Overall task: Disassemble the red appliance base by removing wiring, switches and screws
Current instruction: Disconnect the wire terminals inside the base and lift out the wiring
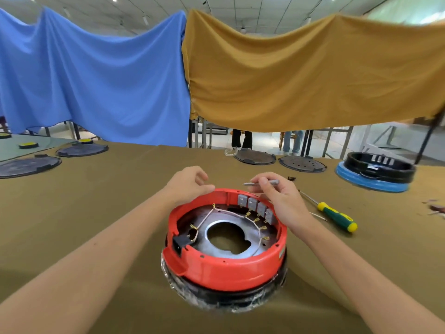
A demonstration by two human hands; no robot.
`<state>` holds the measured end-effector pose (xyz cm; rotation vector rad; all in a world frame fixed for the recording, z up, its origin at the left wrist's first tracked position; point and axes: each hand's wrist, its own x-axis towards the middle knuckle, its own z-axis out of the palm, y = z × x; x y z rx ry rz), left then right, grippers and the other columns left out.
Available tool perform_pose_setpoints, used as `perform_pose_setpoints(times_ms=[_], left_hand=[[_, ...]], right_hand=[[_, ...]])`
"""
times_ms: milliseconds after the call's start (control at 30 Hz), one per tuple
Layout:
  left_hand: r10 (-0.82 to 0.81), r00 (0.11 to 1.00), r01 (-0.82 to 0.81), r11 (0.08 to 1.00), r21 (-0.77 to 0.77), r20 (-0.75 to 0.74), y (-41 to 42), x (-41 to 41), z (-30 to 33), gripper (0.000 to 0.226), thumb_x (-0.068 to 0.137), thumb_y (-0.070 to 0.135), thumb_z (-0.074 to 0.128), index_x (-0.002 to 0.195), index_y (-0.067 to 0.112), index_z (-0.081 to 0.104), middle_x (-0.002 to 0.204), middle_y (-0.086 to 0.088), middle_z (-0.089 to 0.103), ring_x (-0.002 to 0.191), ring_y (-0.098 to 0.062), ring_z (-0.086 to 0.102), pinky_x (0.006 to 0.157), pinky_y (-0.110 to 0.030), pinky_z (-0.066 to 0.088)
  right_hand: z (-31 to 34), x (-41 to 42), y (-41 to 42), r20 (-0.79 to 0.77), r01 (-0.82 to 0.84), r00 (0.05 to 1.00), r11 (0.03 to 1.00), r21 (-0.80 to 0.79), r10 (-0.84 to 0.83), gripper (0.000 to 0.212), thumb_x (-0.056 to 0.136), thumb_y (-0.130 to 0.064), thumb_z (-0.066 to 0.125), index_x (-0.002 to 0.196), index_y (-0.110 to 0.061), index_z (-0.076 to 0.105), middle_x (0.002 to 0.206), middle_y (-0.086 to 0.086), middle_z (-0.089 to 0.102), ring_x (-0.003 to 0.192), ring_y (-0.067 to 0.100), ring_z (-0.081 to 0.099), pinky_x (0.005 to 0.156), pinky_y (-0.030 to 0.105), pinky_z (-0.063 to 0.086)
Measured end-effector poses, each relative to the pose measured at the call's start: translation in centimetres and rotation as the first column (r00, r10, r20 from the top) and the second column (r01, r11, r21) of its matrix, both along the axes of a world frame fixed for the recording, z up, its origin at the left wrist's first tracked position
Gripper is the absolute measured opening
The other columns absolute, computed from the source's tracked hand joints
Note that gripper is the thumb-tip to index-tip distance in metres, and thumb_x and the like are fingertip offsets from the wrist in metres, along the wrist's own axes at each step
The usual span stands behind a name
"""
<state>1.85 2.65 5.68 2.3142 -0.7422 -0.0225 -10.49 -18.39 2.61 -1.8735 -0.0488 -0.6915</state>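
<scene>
Over on the left, two dark round plates (29, 166) lie flat on the olive table cloth (120, 189), well apart from the work. Closer in, the left hand (190, 183) rests at the far rim of the red appliance base (224, 263), thumb along the rim and fingers loosely curled above it, gripping nothing that I can see. The base sits in the middle of the table, open side up, on a black ring wrapped in clear film. If that hand is only resting, the base could turn or skid on the film once force goes in.

Inside, thin white wiring (209, 214) with brass terminals runs round the metal plate to a row of grey switches (256, 208) on the far right wall. The right hand (281, 201) hangs just over those switches, pinching a slim grey metal tool (265, 182) between thumb and fingers (a pick or a small driver, I cannot tell which). A slip there could snap a terminal, gouge the red plastic, or jab the left hand, which lies near the tip's line.

Further right, a green and yellow screwdriver (337, 216) lies near the forearm and might be knocked away.
</scene>
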Motion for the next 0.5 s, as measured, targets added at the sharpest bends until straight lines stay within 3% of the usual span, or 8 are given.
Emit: perform_pose_setpoints(times_ms=[67, 100, 167, 233, 300, 367, 433, 500], left_hand=[[0.036, 0.994, -0.037, 0.999, -0.006, -0.106, 0.7, -0.4, 0.4, 0.045, 0.088, 0.054, 0.062, 0.121, 0.025, 0.050, 0.119, 0.004, 0.063, 0.097, -0.013, 0.063, 0.078, -0.031, 0.052], [0.065, 0.991, -0.057, 0.996, 0.068, -0.118, 1.4, -0.8, 0.6, 0.049, 0.088, 0.057, 0.059, 0.124, 0.025, 0.046, 0.120, 0.004, 0.062, 0.099, -0.017, 0.064, 0.081, -0.037, 0.055], [0.144, 0.982, -0.105, 0.954, 0.282, -0.121, 3.3, -2.0, 1.0, 0.049, 0.087, 0.059, 0.052, 0.121, 0.026, 0.041, 0.107, 0.004, 0.061, 0.092, -0.019, 0.063, 0.068, -0.038, 0.059], [0.203, 0.952, -0.114, 0.929, 0.351, -0.230, 4.9, -3.6, 0.9, 0.044, 0.086, 0.056, 0.048, 0.116, 0.024, 0.042, 0.101, 0.001, 0.058, 0.089, -0.019, 0.061, 0.051, -0.035, 0.057], [0.210, 0.921, -0.096, 0.939, 0.331, -0.329, 5.5, -5.3, 0.2, 0.034, 0.088, 0.044, 0.049, 0.113, 0.022, 0.044, 0.103, -0.001, 0.057, 0.088, -0.020, 0.063, 0.046, -0.035, 0.056], [0.189, 0.945, -0.098, 0.942, 0.322, -0.266, 5.5, -6.1, -0.6, 0.022, 0.091, 0.030, 0.046, 0.110, 0.021, 0.045, 0.102, -0.003, 0.058, 0.089, -0.023, 0.062, 0.051, -0.037, 0.059], [0.188, 0.959, -0.128, 0.954, 0.271, -0.211, 5.3, -5.9, -0.8, 0.019, 0.091, 0.018, 0.043, 0.108, 0.020, 0.049, 0.100, -0.006, 0.060, 0.089, -0.025, 0.064, 0.060, -0.039, 0.062], [0.161, 0.946, -0.119, 0.980, 0.160, -0.282, 5.1, -5.1, -0.6, 0.021, 0.091, 0.011, 0.045, 0.107, 0.021, 0.056, 0.101, -0.007, 0.065, 0.083, -0.022, 0.066, 0.061, -0.038, 0.061]], right_hand=[[-0.1, 0.0, -0.2, -0.032, 0.010, 0.999, 1.000, -0.022, -0.010, 0.020, 0.104, -0.023, 0.050, 0.098, -0.020, 0.069, 0.094, -0.004, 0.074, 0.091, 0.004, 0.070, 0.070, 0.010, 0.049], [-0.1, 0.0, -0.3, -0.059, 0.011, 0.998, 1.000, -0.023, -0.012, 0.018, 0.103, -0.025, 0.051, 0.099, -0.022, 0.069, 0.096, -0.005, 0.074, 0.092, 0.003, 0.069, 0.070, 0.011, 0.050], [-0.2, 0.2, -0.6, -0.112, 0.026, 0.993, 0.999, -0.037, -0.030, 0.010, 0.099, -0.025, 0.059, 0.102, -0.026, 0.069, 0.101, -0.010, 0.073, 0.093, -0.002, 0.067, 0.072, 0.009, 0.049], [-0.3, 0.4, -0.6, -0.164, 0.045, 0.985, 0.997, -0.067, -0.056, 0.014, 0.093, -0.021, 0.068, 0.106, -0.026, 0.069, 0.107, -0.014, 0.070, 0.099, -0.006, 0.064, 0.075, 0.005, 0.046], [-0.4, 0.4, -0.4, -0.198, 0.062, 0.978, 0.997, -0.056, -0.072, 0.021, 0.091, -0.014, 0.070, 0.109, -0.024, 0.070, 0.110, -0.012, 0.070, 0.104, 0.000, 0.063, 0.083, 0.011, 0.047], [-0.2, 0.1, -0.1, -0.211, 0.098, 0.971, 0.992, -0.075, -0.112, 0.023, 0.093, -0.010, 0.067, 0.111, -0.024, 0.071, 0.111, -0.010, 0.069, 0.104, 0.004, 0.063, 0.090, 0.021, 0.048], [0.1, -0.3, 0.1, -0.238, 0.126, 0.959, 0.983, -0.130, -0.155, 0.022, 0.094, -0.012, 0.065, 0.112, -0.023, 0.072, 0.111, -0.008, 0.069, 0.103, 0.004, 0.063, 0.090, 0.023, 0.049], [0.5, -0.7, 0.1, -0.267, 0.153, 0.943, 0.970, -0.190, -0.201, 0.018, 0.095, -0.016, 0.064, 0.109, -0.023, 0.073, 0.106, -0.008, 0.069, 0.099, 0.007, 0.065, 0.088, 0.026, 0.053]])
